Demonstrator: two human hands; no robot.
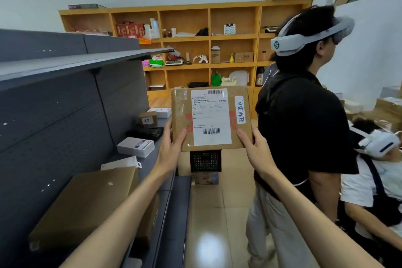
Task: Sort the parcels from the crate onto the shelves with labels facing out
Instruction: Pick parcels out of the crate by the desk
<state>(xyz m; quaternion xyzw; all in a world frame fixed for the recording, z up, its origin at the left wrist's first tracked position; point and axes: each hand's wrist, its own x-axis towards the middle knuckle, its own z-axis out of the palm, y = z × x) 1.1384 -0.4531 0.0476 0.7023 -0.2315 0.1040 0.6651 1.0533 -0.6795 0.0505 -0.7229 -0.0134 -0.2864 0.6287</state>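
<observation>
I hold a flat brown cardboard parcel (pixel 212 118) upright in front of me, its white shipping label with barcodes facing me. My left hand (pixel 171 150) grips its lower left corner and my right hand (pixel 254 148) grips its lower right corner. A black plastic crate (pixel 205 160) stands on the floor just below the parcel. To my left runs a dark grey metal shelf unit (pixel 65 128). On its shelf lie a large brown box (pixel 87 204), a white box (pixel 136 147), a black packet (pixel 148 132) and a small brown box (pixel 149 119).
A person in a black shirt with a white headset (pixel 304 115) stands close on the right. Another person (pixel 374 169) bends low at the far right. A wooden cubby shelf (pixel 187 50) with assorted items lines the back wall. Tiled floor (pixel 208 213) runs between.
</observation>
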